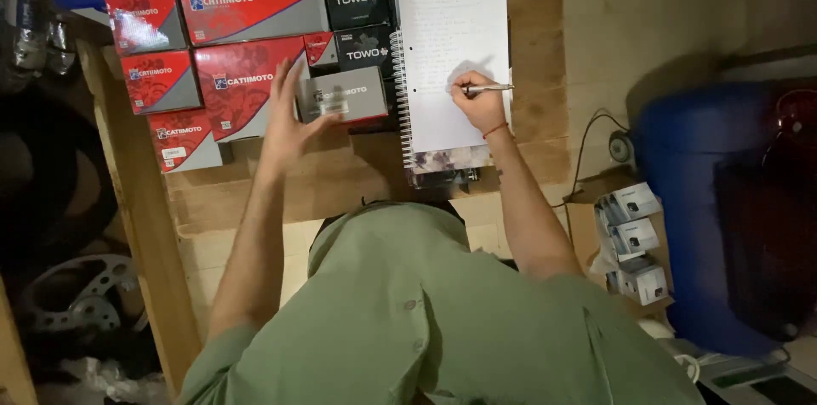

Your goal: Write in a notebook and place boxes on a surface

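left hand (285,120) fingers spread, touching grey-red box (342,95) end; right hand (478,99) fingers pinching pen (488,89) on spiral notebook (451,39), wooden tabletop (340,184).

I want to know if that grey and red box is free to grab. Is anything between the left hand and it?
Nothing visible. The left hand is right against the grey and red box, fingers at its left end. The right hand holds a pen over the spiral notebook.

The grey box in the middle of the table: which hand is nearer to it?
Left. The left hand touches the grey box on its side; the right hand is apart, writing with a pen on the notebook.
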